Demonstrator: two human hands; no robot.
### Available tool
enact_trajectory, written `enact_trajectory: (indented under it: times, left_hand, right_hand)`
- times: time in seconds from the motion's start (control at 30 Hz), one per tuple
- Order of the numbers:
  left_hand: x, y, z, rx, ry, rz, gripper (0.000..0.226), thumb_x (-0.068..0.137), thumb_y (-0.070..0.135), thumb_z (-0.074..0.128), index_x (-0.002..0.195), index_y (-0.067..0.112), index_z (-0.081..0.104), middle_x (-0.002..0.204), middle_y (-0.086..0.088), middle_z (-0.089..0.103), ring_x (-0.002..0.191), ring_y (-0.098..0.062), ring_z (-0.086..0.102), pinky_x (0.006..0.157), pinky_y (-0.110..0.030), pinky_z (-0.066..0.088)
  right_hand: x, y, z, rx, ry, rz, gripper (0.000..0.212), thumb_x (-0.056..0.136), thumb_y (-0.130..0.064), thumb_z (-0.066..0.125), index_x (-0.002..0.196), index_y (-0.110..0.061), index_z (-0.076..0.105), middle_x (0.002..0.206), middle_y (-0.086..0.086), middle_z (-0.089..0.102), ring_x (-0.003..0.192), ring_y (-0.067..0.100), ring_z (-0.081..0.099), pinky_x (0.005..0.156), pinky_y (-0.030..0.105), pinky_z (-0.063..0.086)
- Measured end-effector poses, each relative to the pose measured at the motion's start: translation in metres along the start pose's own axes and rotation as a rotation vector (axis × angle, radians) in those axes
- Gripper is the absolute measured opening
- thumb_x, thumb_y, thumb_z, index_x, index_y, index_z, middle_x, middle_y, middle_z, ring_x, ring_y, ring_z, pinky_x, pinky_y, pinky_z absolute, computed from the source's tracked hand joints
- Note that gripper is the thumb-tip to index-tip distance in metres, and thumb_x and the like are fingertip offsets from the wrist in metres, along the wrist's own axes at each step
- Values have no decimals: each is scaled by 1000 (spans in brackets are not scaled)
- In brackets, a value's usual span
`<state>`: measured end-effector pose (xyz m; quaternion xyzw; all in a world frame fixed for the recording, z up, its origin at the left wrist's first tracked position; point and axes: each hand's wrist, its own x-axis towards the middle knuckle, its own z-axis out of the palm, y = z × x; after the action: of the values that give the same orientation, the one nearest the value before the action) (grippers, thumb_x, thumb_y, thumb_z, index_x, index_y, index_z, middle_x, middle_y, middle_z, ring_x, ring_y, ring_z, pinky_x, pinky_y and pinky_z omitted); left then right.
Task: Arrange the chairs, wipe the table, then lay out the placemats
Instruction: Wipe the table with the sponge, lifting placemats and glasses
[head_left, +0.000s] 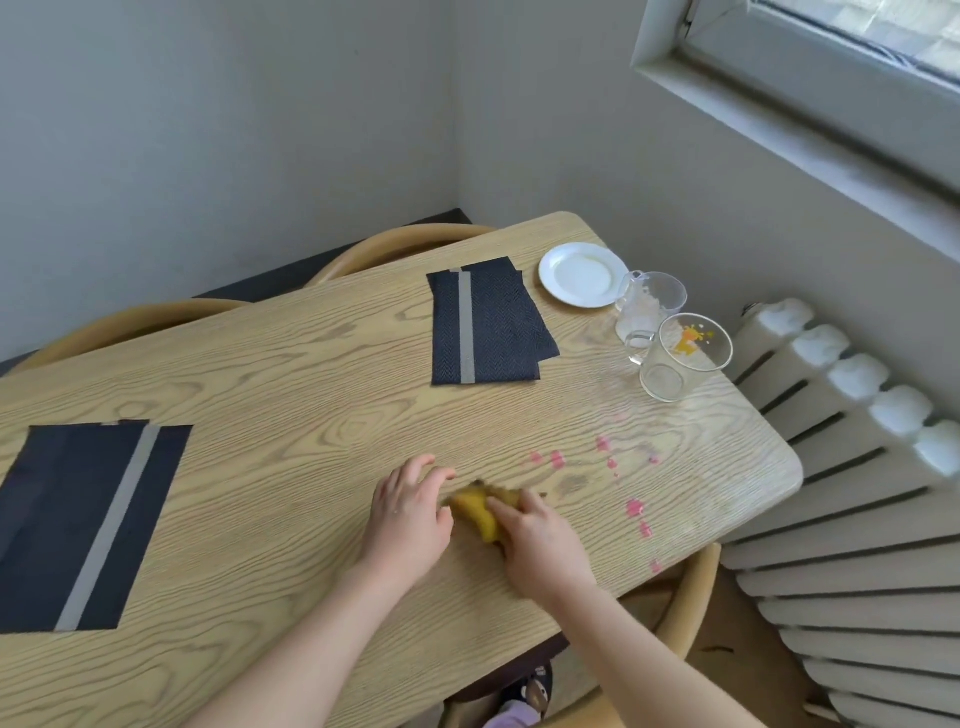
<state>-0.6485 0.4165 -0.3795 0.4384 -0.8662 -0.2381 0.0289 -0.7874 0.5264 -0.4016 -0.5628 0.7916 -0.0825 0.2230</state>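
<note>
The step in hand is the wiping of the worktop. The right hand grips a yellow sponge, with the fingers curled over its top and pressing it down on the wood. The sponge is blurred, so I cannot tell its exact shape. The left hand lies just beside the sponge on its left side, fingers loosely spread. It holds nothing, and I cannot tell if its thumb touches the sponge.

The pink stains lie to the right of the sponge, toward the rounded end of the worktop. They are scattered in a loose band from the middle of the worktop to its near edge. The right hand is the nearer one to them, so I judge that the next stroke should go to the right.

The placemats are not yet laid out. One dark stack lies folded on the far side, and another lies at the left near the front edge, both well apart from the stains. A white plate and two glass mugs stand at the far right corner, near the farthest stains, and a wide stroke could knock them.
</note>
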Motion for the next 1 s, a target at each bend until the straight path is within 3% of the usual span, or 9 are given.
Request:
enact_trajectory:
  times: [0.1,0.2,0.27,0.4,0.5,0.6,0.8,0.93,1.0]
  left_hand:
    - [3,1,2,6,7,-10,42,91,22,53,132,27,47,148,3,31,137,-16,27,114,-32,17]
    - [3,0,6,10,13,-34,42,91,22,54,132,27,47,148,2,32,137,-16,28,114,-32,18]
    - [3,2,8,-1,25,-55,42,90,21,54,131,27,48,147,3,33,136,-17,30,113,-32,19]
    - [10,4,3,-9,98,-93,39,89,17,54,127,27,52,142,4,39,132,-16,34,110,-30,21]
    - [17,4,0,2,122,-112,39,88,15,54,126,27,52,141,4,40,131,-16,35,110,-31,22]
    - [24,6,-2,-8,131,-121,40,87,14,55,126,25,53,140,2,41,130,-18,37,109,-31,23]
    - [32,13,-1,5,138,-125,39,87,15,56,125,24,54,139,2,42,128,-18,39,108,-30,25]
    - [37,17,1,-5,140,-134,38,87,15,57,124,23,55,139,1,42,128,-18,39,108,-31,25]
    - [43,24,1,-9,131,-123,39,87,16,56,126,23,54,140,2,41,130,-18,38,109,-31,25]
  right_hand:
    - [14,35,-21,-7,95,175,45,93,-19,51,137,-29,49,108,1,45,93,22,52,76,31,48]
    - [20,35,-27,-35,94,203,39,91,-14,51,128,-26,53,107,2,42,87,21,49,71,33,50]
    - [19,21,-20,-10,59,141,47,91,-11,51,135,-28,47,118,4,42,98,24,51,78,34,51]
    - [15,-15,2,-18,-71,-142,50,91,-11,51,137,-29,41,114,4,40,95,24,49,72,34,50]
    - [22,-18,5,-55,-103,-213,50,92,-12,51,139,-28,41,115,6,41,97,26,48,71,34,48]
    - [34,1,-8,-68,-65,-138,48,92,-13,50,137,-28,43,114,4,42,99,27,51,69,34,47]
    - [60,58,-43,-17,128,215,43,88,-9,48,128,-26,52,107,5,45,97,30,55,71,32,43]
    - [59,57,-47,14,135,133,34,88,-12,49,119,-24,58,97,2,44,89,29,55,68,31,41]
    - [58,65,-55,57,237,124,28,88,-13,52,112,-25,60,92,1,43,84,29,55,62,30,38]
